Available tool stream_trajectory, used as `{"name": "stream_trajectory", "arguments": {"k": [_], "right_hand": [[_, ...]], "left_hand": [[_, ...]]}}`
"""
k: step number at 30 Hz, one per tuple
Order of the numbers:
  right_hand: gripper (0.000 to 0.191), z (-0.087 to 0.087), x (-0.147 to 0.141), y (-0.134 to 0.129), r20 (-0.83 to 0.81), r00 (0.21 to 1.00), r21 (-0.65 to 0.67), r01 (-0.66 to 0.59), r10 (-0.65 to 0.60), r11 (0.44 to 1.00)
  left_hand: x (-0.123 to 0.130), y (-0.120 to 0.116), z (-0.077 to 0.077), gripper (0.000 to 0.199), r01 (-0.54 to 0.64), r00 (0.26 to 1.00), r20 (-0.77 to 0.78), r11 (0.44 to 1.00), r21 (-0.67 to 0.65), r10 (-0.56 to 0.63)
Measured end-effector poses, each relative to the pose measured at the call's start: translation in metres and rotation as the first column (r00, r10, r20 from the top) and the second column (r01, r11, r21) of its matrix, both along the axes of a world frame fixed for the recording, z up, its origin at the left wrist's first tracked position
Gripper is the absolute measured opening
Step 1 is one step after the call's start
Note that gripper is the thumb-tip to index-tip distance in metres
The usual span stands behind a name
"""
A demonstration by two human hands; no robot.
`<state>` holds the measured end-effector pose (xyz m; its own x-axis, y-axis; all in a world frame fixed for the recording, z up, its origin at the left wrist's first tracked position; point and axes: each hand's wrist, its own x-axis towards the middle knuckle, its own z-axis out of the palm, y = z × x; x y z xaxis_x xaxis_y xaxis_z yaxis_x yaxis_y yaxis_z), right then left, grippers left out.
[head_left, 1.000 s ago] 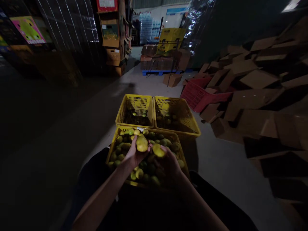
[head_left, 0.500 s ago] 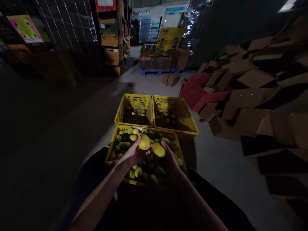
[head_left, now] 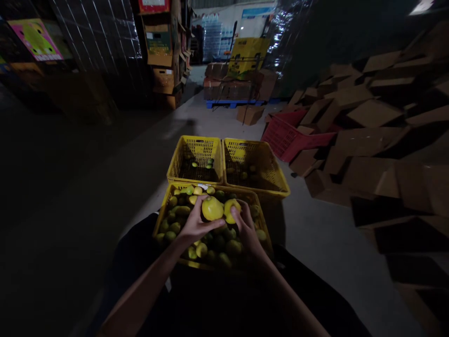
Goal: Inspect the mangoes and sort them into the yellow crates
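Observation:
My left hand (head_left: 193, 227) is closed around a yellow lemon (head_left: 211, 208), thumb along its left side and fingers beneath it. Close beside it, my right hand (head_left: 246, 230) grips a second lemon (head_left: 230, 210), its thumb pressed on the near face. Both fruits are held just above a yellow crate (head_left: 160, 220), side by side and seemingly touching. Inside that crate lie many green and yellow lemons (head_left: 182, 211), partly hidden by my hands and forearms.
Behind the full crate stand a left yellow crate (head_left: 177, 157) and a right yellow crate (head_left: 277, 175), each with several fruits at the bottom. A red crate (head_left: 284, 135) and piled cardboard boxes (head_left: 368, 145) lie to the right. A blue pallet (head_left: 231, 104) bears boxes farther back.
Both lemons have turned in my hands and come closer together. My left fingers have shifted beneath their lemon, and my right thumb now lies across the front of the other.

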<state>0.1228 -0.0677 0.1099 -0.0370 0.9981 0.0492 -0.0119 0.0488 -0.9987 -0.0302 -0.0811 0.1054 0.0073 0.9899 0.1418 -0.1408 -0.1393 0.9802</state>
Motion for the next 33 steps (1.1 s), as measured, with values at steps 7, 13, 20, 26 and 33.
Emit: {"name": "stream_trajectory", "arguments": {"k": [7, 13, 20, 26, 33], "right_hand": [[0.043, -0.003, -0.001, 0.007, -0.014, 1.0, 0.219, 0.003, 0.0, 0.976], [0.044, 0.009, 0.001, 0.007, -0.104, 0.995, 0.063, 0.015, -0.008, 0.998], [0.042, 0.009, 0.003, 0.01, -0.272, 0.961, 0.018, -0.043, 0.046, 0.999], [0.05, -0.001, 0.0, 0.014, -0.128, 0.992, 0.229, 0.04, -0.011, 0.973], [0.052, -0.008, -0.002, 0.005, 0.108, 0.981, 0.571, 0.074, -0.164, 0.818]], "left_hand": [[-0.007, 0.004, -0.002, 0.068, -0.081, 0.995, -0.057, 0.991, 0.103, 0.087], [-0.012, 0.005, -0.002, 0.069, -0.095, 0.99, -0.099, 0.993, 0.076, 0.102], [-0.015, 0.003, -0.001, 0.065, -0.078, 0.982, -0.163, 0.991, 0.112, 0.095], [-0.017, 0.001, 0.006, 0.059, -0.15, 0.951, -0.239, 0.969, 0.198, 0.196], [-0.023, 0.0, 0.007, 0.046, -0.196, 0.815, -0.402, 0.851, 0.487, 0.418]]}}
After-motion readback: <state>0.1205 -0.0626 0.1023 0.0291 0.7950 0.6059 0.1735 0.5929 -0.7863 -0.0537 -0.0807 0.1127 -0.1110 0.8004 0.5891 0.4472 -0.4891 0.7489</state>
